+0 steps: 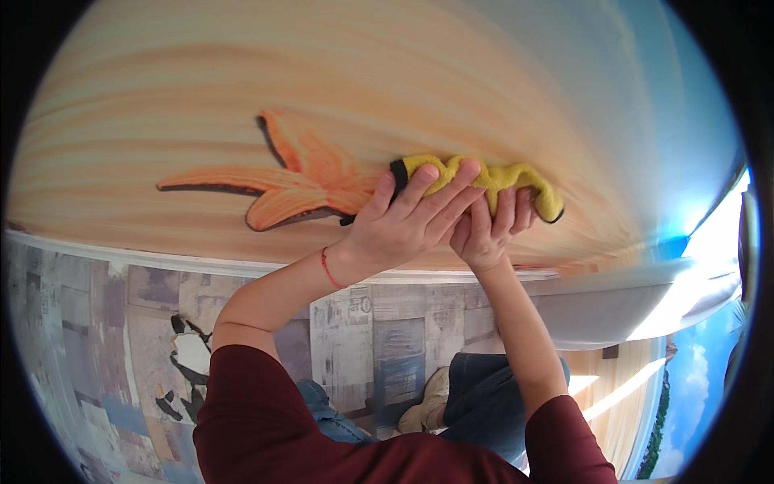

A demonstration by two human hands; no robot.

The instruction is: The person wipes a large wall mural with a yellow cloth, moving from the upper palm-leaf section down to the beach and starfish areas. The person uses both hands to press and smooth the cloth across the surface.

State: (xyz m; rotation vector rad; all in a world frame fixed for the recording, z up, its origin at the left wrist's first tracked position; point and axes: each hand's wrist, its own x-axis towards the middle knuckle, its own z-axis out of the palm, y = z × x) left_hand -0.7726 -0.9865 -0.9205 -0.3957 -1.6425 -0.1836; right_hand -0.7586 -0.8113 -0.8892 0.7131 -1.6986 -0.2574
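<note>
A yellow cloth with dark edging (pixel 505 178), apparently terry or microfibre, lies bunched against a wall panel printed with sand and an orange starfish (pixel 314 190). My left hand (pixel 405 221) rests on the cloth's left part, fingers spread and pointing up over its folds. Close beside it, my right hand (pixel 493 233) grips the lower right part with bent fingers. The cloth's right end sticks out past that hand. Between them the hands and cloth cover the starfish's right side. A red string bracelet (pixel 329 269) circles my left wrist.
White trim (pixel 181 264) runs along the panel's foot. Below it lies a patchwork-patterned floor (pixel 344 327), with dark and white patches (pixel 190 354) at left that I cannot identify. A white curved fixture (pixel 592 308) juts in at right, near bright light. My shoe (pixel 426 399) stands below.
</note>
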